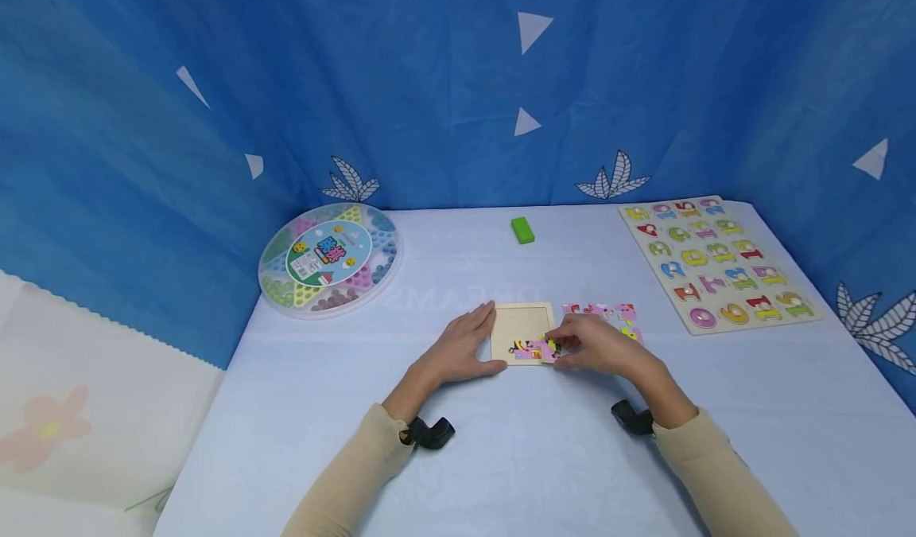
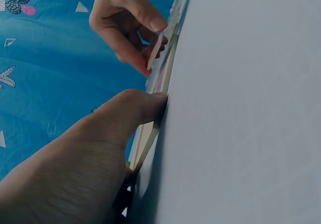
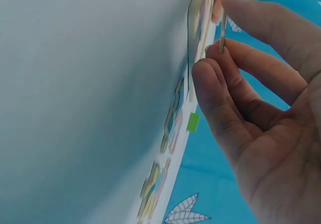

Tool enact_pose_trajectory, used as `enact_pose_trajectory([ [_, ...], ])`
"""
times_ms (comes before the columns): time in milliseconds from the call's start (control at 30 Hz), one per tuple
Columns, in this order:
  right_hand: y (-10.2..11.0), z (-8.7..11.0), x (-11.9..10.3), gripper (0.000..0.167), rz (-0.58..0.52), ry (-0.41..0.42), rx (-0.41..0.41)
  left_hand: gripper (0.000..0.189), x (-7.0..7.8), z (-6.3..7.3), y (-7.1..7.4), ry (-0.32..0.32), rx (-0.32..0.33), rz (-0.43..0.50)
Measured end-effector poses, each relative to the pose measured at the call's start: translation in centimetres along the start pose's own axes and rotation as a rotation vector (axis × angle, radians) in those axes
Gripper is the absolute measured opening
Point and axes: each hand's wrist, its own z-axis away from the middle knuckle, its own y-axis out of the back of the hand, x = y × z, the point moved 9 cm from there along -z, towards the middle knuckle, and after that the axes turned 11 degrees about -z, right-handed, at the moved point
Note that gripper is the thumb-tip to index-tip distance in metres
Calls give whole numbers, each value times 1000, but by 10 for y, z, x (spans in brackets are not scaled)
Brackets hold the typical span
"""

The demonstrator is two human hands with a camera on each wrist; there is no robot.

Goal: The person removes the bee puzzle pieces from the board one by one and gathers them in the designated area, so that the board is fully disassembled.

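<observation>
A square wooden puzzle tray [image 1: 511, 319] lies on the table, with a few pink jigsaw pieces [image 1: 525, 350] along its near side. My left hand [image 1: 461, 347] holds the tray at its left side, the thumb by the near corner and the fingers toward the far corner. Over the tray's near right corner, my right hand [image 1: 595, 344] pinches a pink puzzle piece [image 1: 549, 351] between thumb and fingers. In the left wrist view that thin piece [image 2: 156, 52] is tilted above the tray. More loose pieces [image 1: 626, 312] lie right of the tray, partly hidden by the right hand.
A round Chinese checkers box [image 1: 331, 258] sits at the back left. At the back right lies a wooden number peg board [image 1: 719, 262]. A small green block [image 1: 522, 230] is behind the tray. Blue curtain [image 1: 451, 83] hangs along the table's far edge.
</observation>
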Motion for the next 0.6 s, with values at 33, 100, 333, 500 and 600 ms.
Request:
enact_pose_trajectory([
  [33,1,2,1,44,3,-2,4,96,0,0,0,0,0,-1],
  [100,2,6,4,43,10,-2,7,96,0,0,-1,0,-1,2],
  [333,7,19,16,42,-7,-22,18,96,0,-1,0,2,0,7],
  [500,8,25,24,42,-33,-49,10,96,0,-1,0,4,-8,4],
  [600,9,27,25,43,-25,-39,6,96,-1,0,-1,8,-16,0],
])
